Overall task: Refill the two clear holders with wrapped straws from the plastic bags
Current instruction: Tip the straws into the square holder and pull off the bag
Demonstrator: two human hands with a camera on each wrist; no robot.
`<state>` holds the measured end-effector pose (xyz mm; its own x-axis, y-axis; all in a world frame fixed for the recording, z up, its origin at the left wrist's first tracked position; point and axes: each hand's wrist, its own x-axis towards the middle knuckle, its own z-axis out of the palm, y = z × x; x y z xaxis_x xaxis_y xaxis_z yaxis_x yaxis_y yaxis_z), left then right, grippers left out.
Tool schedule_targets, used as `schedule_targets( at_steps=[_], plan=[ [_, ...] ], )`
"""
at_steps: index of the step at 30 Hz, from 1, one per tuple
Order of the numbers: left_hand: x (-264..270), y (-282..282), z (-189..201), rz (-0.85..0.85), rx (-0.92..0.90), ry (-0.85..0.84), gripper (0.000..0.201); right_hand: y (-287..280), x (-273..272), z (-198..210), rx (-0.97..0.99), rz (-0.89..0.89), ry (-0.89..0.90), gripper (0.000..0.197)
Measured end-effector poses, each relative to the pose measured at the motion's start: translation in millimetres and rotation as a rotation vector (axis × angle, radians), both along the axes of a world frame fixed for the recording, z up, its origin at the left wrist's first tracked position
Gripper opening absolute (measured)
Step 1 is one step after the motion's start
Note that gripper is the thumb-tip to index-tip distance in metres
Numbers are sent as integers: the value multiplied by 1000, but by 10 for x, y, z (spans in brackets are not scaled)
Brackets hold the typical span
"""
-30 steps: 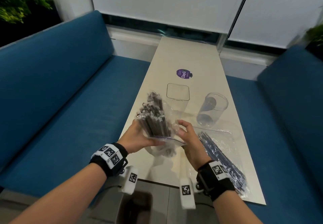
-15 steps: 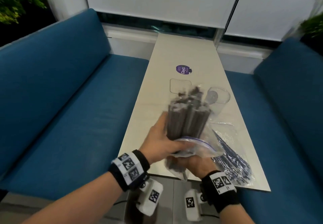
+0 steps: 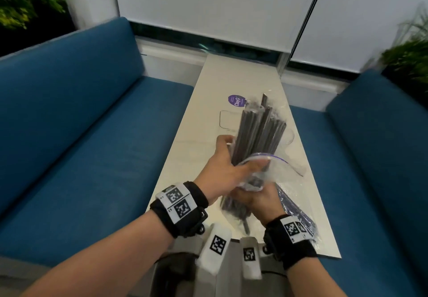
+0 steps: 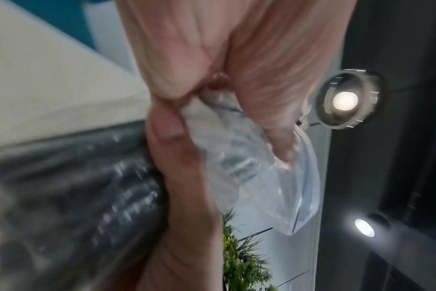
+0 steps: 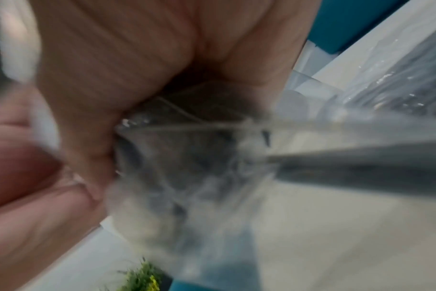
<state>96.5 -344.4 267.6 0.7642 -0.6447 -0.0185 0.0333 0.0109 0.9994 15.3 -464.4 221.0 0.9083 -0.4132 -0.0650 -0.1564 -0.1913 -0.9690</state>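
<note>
We grip the bundle of dark wrapped straws (image 3: 257, 134) with our left hand (image 3: 225, 171), fingers curled round it above the table (image 3: 185, 143). Our right hand (image 3: 257, 200) clutches the plastic bag (image 3: 266, 169) low around them. A second bag (image 3: 296, 213) lies just beside.

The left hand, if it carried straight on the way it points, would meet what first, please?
Probably the square holder just beyond the left hand, which grips the bundle of straws; depth there is unclear.
</note>
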Motion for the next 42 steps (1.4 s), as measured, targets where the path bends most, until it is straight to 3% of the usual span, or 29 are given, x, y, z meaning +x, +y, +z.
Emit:
schedule_targets(
  at_steps=[3,7,10,12,14,16,19,21,24,26,28,30,32,34,38,40,42],
  plan=[
    [8,44,123,-16,-31,-132,89,-178,-5,14,-16,-7,-54,14],
    [45,225,110,114,-252,91,100,-195,-141,159,90,98,-111,8],
    [99,297,99,201,-61,119,72,-222,-111,106,139,71,-98,29],
    [120,312,71,109,1,171,50,-161,-13,49,78,168,53,13],
    [165,341,29,107,41,183,37,-135,51,-78,-12,278,129,29],
    [233,392,-35,168,119,171,36,-137,59,-158,11,343,141,39],
    [343,484,-202,216,274,66,25,-177,29,-201,15,247,-20,93],
    [343,519,-260,123,328,33,18,-168,84,-234,96,217,-135,123],
    [322,497,-280,-110,455,-116,23,-97,202,-186,-5,221,-185,141],
    [345,476,-289,-132,546,-273,21,-72,242,-177,-26,150,-181,130],
    [413,468,-351,38,555,-334,16,-98,235,-202,-14,71,-204,104],
    [509,461,-460,259,460,-195,11,-150,218,-249,9,53,-188,86],
    [594,420,-561,361,408,-37,17,-209,214,-287,15,39,-161,80],
    [639,362,-626,362,411,49,31,-258,225,-323,36,38,-162,77],
    [749,258,-783,482,557,38,45,-254,245,-337,45,41,-144,75],
    [805,205,-806,434,540,139,66,-255,242,-331,45,43,-131,72],
    [865,140,-803,319,514,155,63,-263,245,-335,31,64,-126,65]
  ],
)
